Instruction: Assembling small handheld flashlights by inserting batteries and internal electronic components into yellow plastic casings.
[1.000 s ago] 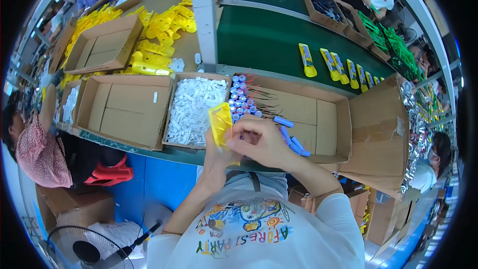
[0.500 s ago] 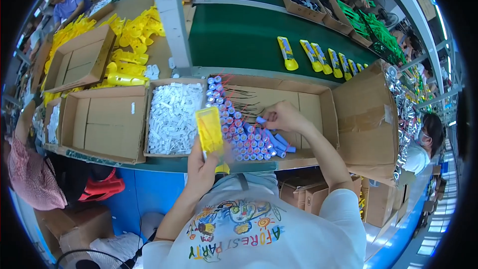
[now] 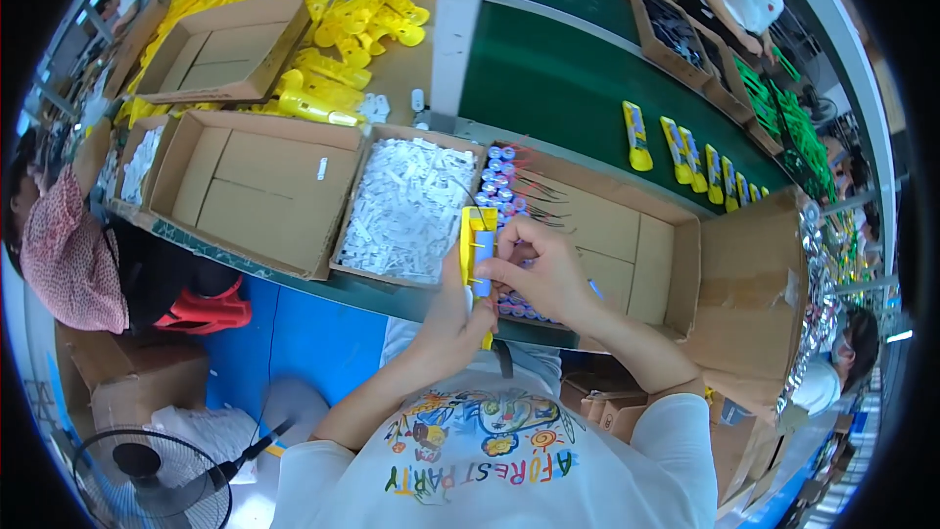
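My left hand (image 3: pixel 446 328) is closed around a narrow yellow plastic shell (image 3: pixel 467 233), held upright above the box edge with its hollow side showing. In the shell's hollow lies a purple-blue cylindrical battery (image 3: pixel 483 253), and a dark wire curves up past the shell's top. My right hand (image 3: pixel 548 269) grips the battery from the side, fingers bent over it. Behind the hands, more batteries (image 3: pixel 501 168) with red and black wires stand packed in a cardboard box (image 3: pixel 641 235); my right hand hides part of them.
White small plastic parts (image 3: pixel 401 211) fill a carton at left, beside a shallow carton (image 3: pixel 264 186). Yellow shells (image 3: pixel 367 20) are heaped beyond. A grey post (image 3: pixel 462 29) rises near the green belt (image 3: pixel 558 69), which carries several yellow pieces (image 3: pixel 636 137). A fan (image 3: pixel 147 475) stands lower left.
My right hand has lifted a battery from the box and brought it left into the yellow shell. The shell has turned to show its hollow side. The whole view has shifted.
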